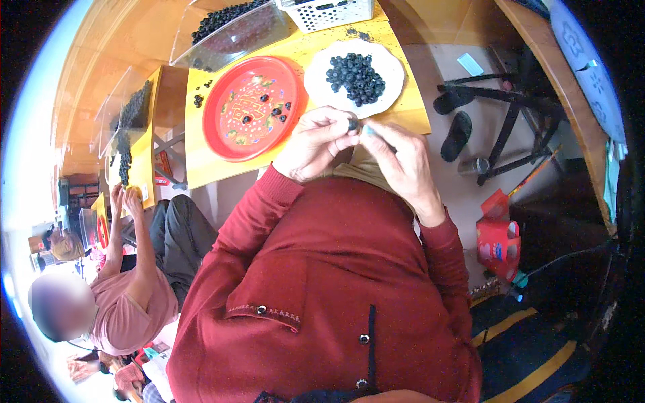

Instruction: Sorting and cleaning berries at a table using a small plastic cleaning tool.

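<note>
My left hand and my right hand meet above the near edge of a yellow table. Between their fingertips they pinch one small dark round fruit. Right beyond the hands sits a white plate with a heap of the same dark fruits. To its left lies a red patterned plate holding several scattered dark pieces. Both my sleeves are dark red.
A clear tray of dark fruits and a white basket stand at the table's far edge. A person in pink works at another yellow table on the left. Black sandals, a folding stand and a red bag lie on the floor at right.
</note>
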Demonstrator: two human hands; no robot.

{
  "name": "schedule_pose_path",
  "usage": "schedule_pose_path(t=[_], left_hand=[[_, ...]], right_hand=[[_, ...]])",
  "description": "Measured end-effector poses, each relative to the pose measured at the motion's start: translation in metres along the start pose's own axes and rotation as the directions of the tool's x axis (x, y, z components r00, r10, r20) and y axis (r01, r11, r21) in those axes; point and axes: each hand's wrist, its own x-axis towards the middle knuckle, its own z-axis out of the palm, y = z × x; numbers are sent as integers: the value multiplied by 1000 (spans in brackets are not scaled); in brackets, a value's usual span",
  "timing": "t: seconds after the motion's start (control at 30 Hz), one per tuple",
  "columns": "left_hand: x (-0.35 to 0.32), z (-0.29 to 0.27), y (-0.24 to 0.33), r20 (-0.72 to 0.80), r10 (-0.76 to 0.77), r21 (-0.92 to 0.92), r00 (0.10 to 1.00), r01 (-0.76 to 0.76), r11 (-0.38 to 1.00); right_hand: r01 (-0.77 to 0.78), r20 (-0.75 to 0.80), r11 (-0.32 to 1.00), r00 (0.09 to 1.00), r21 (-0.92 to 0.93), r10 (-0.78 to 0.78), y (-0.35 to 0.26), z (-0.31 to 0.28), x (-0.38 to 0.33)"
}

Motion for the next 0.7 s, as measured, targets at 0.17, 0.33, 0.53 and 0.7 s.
schedule_pose_path(t=[0.17, 0.33, 0.53, 0.7], left_hand=[[-1, 16, 10, 124, 2, 60, 992, -10, 998], [0, 16, 5, 64, 19, 58, 998, -22, 998], [3, 12, -1, 66, 8, 16, 998, -9, 1000], [0, 19, -2, 45, -38, 64, 998, 35, 997]], right_hand=[[-144, -161, 990, 977, -9, 140, 16, -20, -1], [-170, -93, 982, 980, 85, 178, -4, -19, -1], [14, -103, 996, 995, 93, -4, -9, -10, -1], [-17, -95, 974, 995, 227, 40, -4, 0, 0]])
